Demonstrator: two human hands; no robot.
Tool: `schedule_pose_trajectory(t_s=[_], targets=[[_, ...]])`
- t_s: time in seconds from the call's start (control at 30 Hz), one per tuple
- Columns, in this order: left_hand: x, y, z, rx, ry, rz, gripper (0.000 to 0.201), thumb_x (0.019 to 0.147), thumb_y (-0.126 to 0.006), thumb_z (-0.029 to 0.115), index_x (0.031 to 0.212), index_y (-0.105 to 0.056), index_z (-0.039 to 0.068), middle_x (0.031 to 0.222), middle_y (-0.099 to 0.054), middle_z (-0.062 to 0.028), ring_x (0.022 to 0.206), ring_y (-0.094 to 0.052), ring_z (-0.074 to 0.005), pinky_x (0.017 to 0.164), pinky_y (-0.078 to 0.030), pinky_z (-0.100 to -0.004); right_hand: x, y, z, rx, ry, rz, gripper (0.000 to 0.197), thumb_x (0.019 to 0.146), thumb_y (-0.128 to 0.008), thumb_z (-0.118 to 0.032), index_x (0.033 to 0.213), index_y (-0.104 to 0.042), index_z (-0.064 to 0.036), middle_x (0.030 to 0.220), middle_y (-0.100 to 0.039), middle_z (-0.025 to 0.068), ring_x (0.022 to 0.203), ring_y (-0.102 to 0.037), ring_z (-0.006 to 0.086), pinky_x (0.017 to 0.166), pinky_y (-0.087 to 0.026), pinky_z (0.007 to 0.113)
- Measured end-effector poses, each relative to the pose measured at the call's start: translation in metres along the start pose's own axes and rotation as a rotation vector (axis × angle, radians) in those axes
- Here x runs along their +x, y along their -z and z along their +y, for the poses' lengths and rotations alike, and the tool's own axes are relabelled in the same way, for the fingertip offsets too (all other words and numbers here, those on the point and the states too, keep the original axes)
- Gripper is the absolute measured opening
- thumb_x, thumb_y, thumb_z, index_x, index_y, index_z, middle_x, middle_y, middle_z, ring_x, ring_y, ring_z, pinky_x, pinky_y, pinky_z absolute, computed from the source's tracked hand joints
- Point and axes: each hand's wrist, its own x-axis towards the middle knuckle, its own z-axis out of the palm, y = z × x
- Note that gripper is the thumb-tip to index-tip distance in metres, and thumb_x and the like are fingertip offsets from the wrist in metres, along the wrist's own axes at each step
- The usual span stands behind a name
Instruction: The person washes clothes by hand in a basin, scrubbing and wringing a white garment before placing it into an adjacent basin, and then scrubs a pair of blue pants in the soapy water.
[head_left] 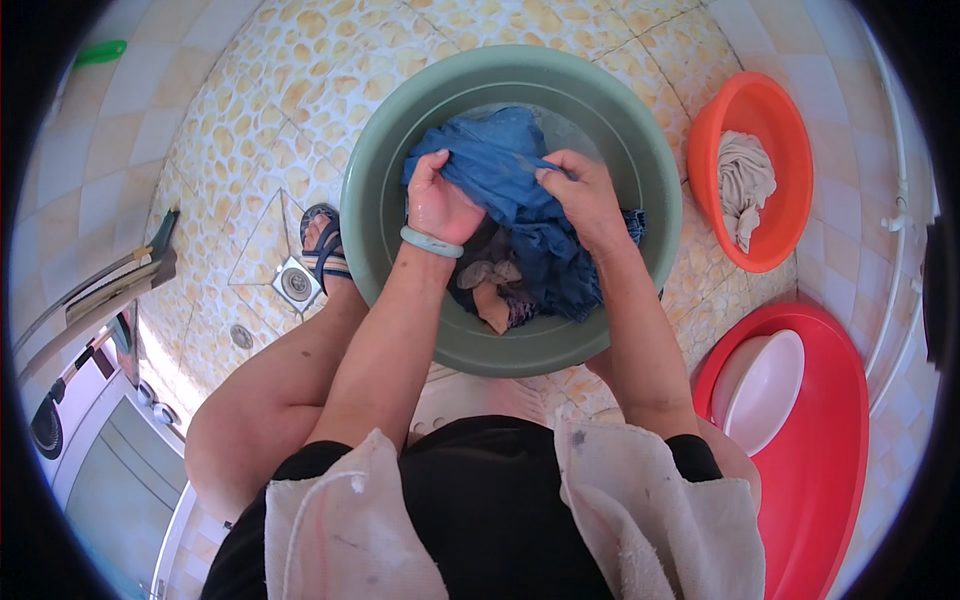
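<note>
A wet blue garment is stretched between my two hands over a large round green basin. My left hand, palm turned up with a pale bangle at the wrist, is closed on its left part; cloth hides most of those fingers. At the garment's right side, my right hand pinches a fold between thumb and fingers. Below it in the basin lie darker blue cloth and a bunch of beige and dark patterned pieces. Some cloudy water shows at the far side.
An orange basin with a twisted off-white cloth stands to the right. Nearer, a white bowl leans inside a long red tub. A floor drain sits beside my sandalled foot on the patterned tile floor.
</note>
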Motion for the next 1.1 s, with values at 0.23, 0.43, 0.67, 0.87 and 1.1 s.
schedule_pose_trajectory(t_s=[0.23,0.43,0.67,0.87,1.1], targets=[[0.009,-0.008,-0.005,0.173,-0.013,0.188,0.038,0.091,-0.054,0.026,0.119,-0.050,0.001,0.118,-0.057,-0.0133,0.109,-0.055,-0.0273,0.095,-0.043,-0.0438,0.005,-0.006,0.010,-0.217,0.060,0.053,0.012,0.075,-0.057,-0.007,0.081,-0.062,0.0028,0.067,-0.057,-0.0021,0.063,-0.047,0.0052,0.057,-0.040,0.022],[0.019,-0.006,-0.009,0.238,-0.070,0.344,0.031,0.090,-0.057,0.019,0.113,-0.053,0.000,0.112,-0.060,-0.0133,0.101,-0.059,-0.0266,0.091,-0.047,-0.0423,0.009,0.013,0.000,0.057,-0.058,-0.083,0.013,0.079,-0.054,-0.006,0.085,-0.063,0.0011,0.075,-0.058,-0.0021,0.069,-0.050,0.0049,0.062,-0.041,0.021],[0.022,-0.004,-0.008,0.242,-0.083,0.363,0.031,0.093,-0.053,0.021,0.116,-0.051,0.000,0.116,-0.058,-0.0131,0.106,-0.056,-0.0268,0.094,-0.045,-0.0433,0.006,0.016,0.003,0.133,0.016,-0.095,0.013,0.085,-0.057,-0.013,0.086,-0.062,-0.0007,0.075,-0.055,-0.0059,0.073,-0.048,0.0039,0.066,-0.039,0.019],[0.028,-0.004,-0.008,0.331,-0.049,0.543,0.040,0.094,-0.049,0.032,0.119,-0.051,0.000,0.117,-0.057,-0.0151,0.106,-0.055,-0.0279,0.095,-0.044,-0.0407,-0.014,-0.034,0.000,-0.377,0.341,0.063,0.026,0.087,-0.058,-0.024,0.072,-0.055,-0.0028,0.063,-0.052,0.0074,0.060,-0.053,0.0158,0.056,-0.042,0.033],[0.026,0.035,-0.011,0.542,0.057,0.750,0.068,0.089,-0.046,0.056,0.112,-0.056,-0.007,0.111,-0.060,-0.0143,0.099,-0.057,-0.0254,0.087,-0.044,-0.0342,-0.020,-0.081,0.017,-0.637,0.821,-0.007,0.032,0.084,-0.061,-0.025,0.062,-0.050,-0.0054,0.059,-0.052,0.0132,0.052,-0.054,0.0315,0.049,-0.043,0.040]])
